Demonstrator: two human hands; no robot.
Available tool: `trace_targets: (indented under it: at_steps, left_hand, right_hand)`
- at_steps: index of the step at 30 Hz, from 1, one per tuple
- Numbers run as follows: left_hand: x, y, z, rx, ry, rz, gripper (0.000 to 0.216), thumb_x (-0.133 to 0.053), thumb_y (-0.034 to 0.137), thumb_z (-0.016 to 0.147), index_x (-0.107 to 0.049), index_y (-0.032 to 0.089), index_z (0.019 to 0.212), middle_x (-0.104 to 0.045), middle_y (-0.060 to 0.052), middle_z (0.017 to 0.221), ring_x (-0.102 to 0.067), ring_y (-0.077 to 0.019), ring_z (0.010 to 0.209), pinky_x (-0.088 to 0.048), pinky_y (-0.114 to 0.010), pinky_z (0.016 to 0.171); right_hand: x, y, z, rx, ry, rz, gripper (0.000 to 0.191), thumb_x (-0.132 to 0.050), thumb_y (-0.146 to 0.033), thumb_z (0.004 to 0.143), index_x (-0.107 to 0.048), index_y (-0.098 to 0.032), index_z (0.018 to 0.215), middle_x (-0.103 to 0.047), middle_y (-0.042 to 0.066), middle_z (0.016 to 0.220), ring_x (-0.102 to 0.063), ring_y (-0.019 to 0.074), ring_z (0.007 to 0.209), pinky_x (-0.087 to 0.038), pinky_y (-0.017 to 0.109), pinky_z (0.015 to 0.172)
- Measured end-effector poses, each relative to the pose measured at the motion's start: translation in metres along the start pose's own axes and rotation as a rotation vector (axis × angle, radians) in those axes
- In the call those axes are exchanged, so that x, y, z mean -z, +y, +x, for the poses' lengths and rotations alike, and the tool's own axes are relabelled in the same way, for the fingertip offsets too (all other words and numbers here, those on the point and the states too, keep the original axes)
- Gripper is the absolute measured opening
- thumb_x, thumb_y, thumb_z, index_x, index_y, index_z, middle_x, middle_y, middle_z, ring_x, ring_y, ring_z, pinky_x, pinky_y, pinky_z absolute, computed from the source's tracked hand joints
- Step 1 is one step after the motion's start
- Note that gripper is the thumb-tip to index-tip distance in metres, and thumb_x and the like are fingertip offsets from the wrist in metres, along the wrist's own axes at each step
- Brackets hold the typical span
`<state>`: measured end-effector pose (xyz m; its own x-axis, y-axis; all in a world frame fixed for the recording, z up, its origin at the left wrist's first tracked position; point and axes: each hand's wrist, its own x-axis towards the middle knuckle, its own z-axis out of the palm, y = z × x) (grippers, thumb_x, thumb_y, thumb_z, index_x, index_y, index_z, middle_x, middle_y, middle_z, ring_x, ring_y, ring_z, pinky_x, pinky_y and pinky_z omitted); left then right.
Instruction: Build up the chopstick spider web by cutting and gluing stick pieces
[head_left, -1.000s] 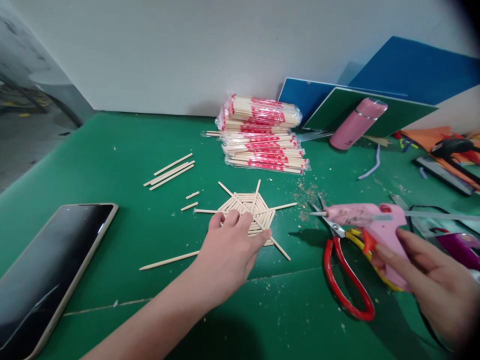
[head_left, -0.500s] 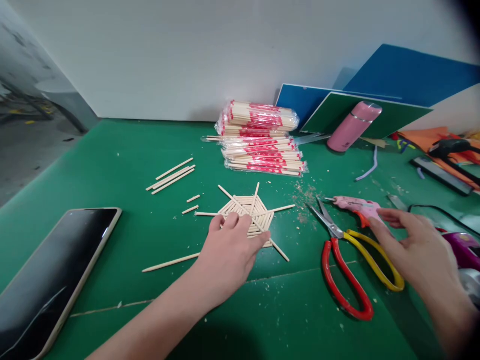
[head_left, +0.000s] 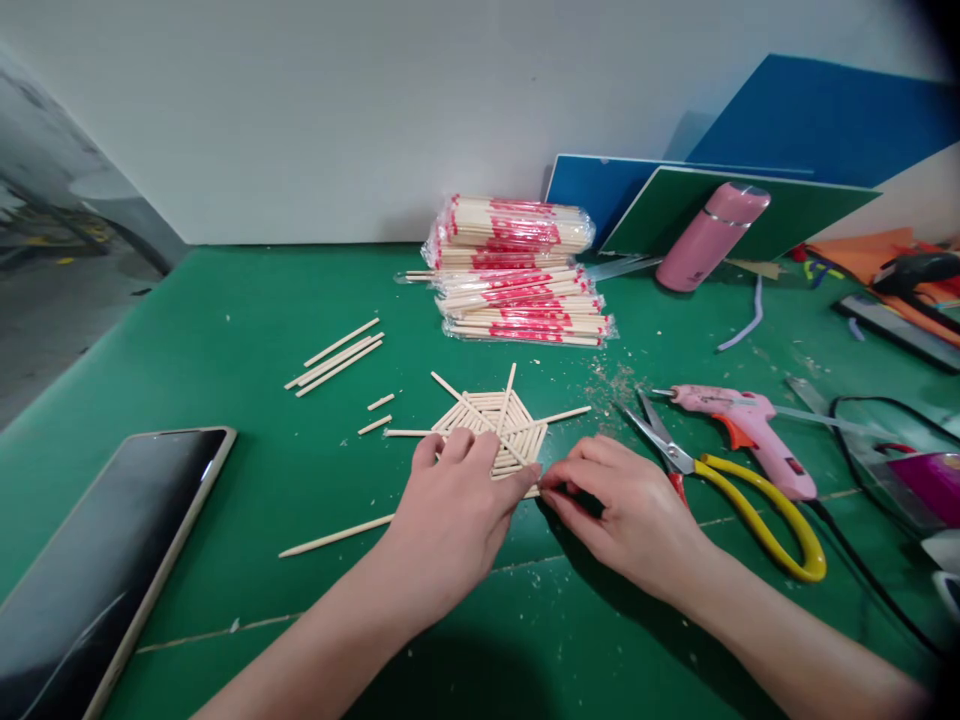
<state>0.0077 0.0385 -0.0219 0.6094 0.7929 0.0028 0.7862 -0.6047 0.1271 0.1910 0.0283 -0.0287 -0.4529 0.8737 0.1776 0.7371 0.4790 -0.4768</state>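
A flat, web-like piece made of chopstick lengths (head_left: 491, 405) lies on the green table, with spokes sticking out around a many-sided middle. My left hand (head_left: 457, 500) rests over its lower left part, curled fingers pressing it down. A longer chopstick with a tapered tip (head_left: 337, 536) runs out to the left from beneath that hand; its other end is hidden. At the web's lower right edge, my right hand (head_left: 622, 500) pinches a stick end between thumb and fingertips, close to my left thumb. The fingers largely cover that end.
Right of the web lie scissors (head_left: 765, 510) and a pink glue gun (head_left: 772, 440) with its cord. Cut sticks (head_left: 341, 362) and a phone (head_left: 112, 560) are at left. Behind stand wrapped chopstick packs (head_left: 517, 275), a pink flask (head_left: 712, 240) and leaning boards (head_left: 765, 215).
My right hand has moved left from beside the glue gun to the web's lower right edge and closed there. My left hand stays on the web.
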Motion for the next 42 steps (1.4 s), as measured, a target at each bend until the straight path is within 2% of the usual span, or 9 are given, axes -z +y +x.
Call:
trace_targets:
  at_steps: [14,20,24,28,34,42]
  left_hand:
    - [0.002,0.002,0.000,0.031,-0.021,-0.023,0.034,-0.037,0.025,0.084,-0.047,0.035,0.115,-0.049,-0.006,0.091,-0.042,-0.0247,0.088,-0.034,-0.045,0.077]
    - [0.006,-0.006,-0.010,-0.004,0.016,-0.187,0.048,-0.044,0.023,0.081,-0.032,0.023,0.128,-0.051,-0.007,0.105,-0.042,-0.0239,0.098,-0.033,-0.045,0.085]
    - [0.007,-0.013,-0.030,-0.037,0.148,-0.279,0.035,-0.041,0.018,0.083,-0.042,0.021,0.118,-0.055,-0.005,0.109,-0.045,-0.0184,0.101,-0.029,-0.040,0.091]
    - [0.003,-0.011,-0.047,-0.019,0.267,-0.209,0.026,-0.037,0.016,0.084,-0.055,0.022,0.102,-0.060,-0.002,0.104,-0.045,-0.0188,0.103,-0.025,-0.042,0.094]
    - [-0.002,-0.004,-0.046,-0.032,0.179,-0.066,0.029,-0.035,0.017,0.085,-0.058,0.020,0.102,-0.061,-0.005,0.105,-0.047,-0.0227,0.102,-0.027,-0.046,0.091]
    - [-0.001,-0.005,-0.045,-0.058,0.192,-0.057,0.031,-0.034,0.015,0.084,-0.058,0.019,0.102,-0.062,-0.005,0.103,-0.049,-0.0222,0.099,-0.028,-0.045,0.089]
  right_hand:
    - [-0.004,-0.001,-0.001,0.001,0.004,-0.018,0.016,-0.046,-0.023,0.082,-0.062,-0.019,0.081,-0.055,0.004,0.073,-0.049,0.0155,0.072,-0.038,0.028,0.065]
    - [-0.004,-0.001,-0.002,0.008,0.002,-0.032,0.013,-0.048,-0.021,0.081,-0.061,-0.018,0.078,-0.056,0.003,0.073,-0.049,0.0156,0.073,-0.038,0.029,0.066]
    - [-0.004,-0.001,-0.003,0.013,0.000,-0.027,0.014,-0.047,-0.021,0.081,-0.061,-0.019,0.078,-0.056,0.003,0.072,-0.050,0.0154,0.071,-0.038,0.029,0.065]
    - [-0.004,-0.001,-0.003,0.024,0.028,-0.023,0.013,-0.048,-0.020,0.080,-0.061,-0.019,0.077,-0.056,0.003,0.071,-0.050,0.0148,0.070,-0.038,0.028,0.064]
    - [-0.006,-0.002,-0.003,0.018,0.042,-0.025,0.013,-0.049,-0.020,0.080,-0.061,-0.019,0.078,-0.056,0.003,0.071,-0.050,0.0147,0.070,-0.039,0.028,0.065]
    - [-0.008,-0.001,-0.003,0.005,0.043,-0.024,0.012,-0.049,-0.021,0.080,-0.060,-0.019,0.078,-0.056,0.002,0.071,-0.049,0.0153,0.071,-0.038,0.030,0.068]
